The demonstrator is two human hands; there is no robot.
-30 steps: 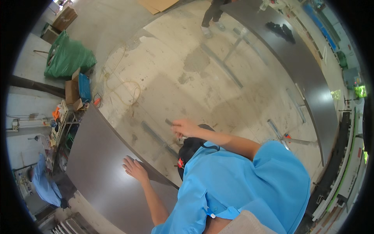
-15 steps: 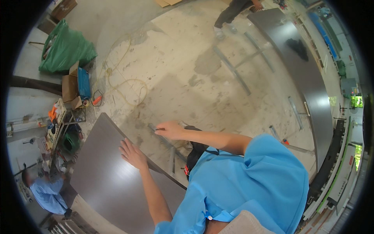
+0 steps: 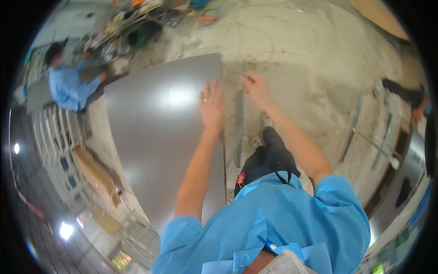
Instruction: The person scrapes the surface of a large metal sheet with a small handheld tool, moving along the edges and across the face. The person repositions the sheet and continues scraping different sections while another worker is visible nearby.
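Note:
A large grey, glossy panel lies flat in front of me on the left. My left hand rests on it close to the right edge, palm down with fingers stretched out; a ring shows on one finger. Just beyond that edge, over the floor, my right hand is closed in a pinch. A small dark thing shows at its fingertips, too blurred to name. Under the right hand, a metal bar runs along beside the panel.
At the far left a person in blue works at another surface. Metal framing lies on the floor to the right, near a second dark panel. Brown boards stand at left. Clutter and an orange thing lie at the back.
My view has turned left, so the panel now points straight ahead and the co-worker appears higher. My left hand stays flat on the panel; the right stays closed beside its edge.

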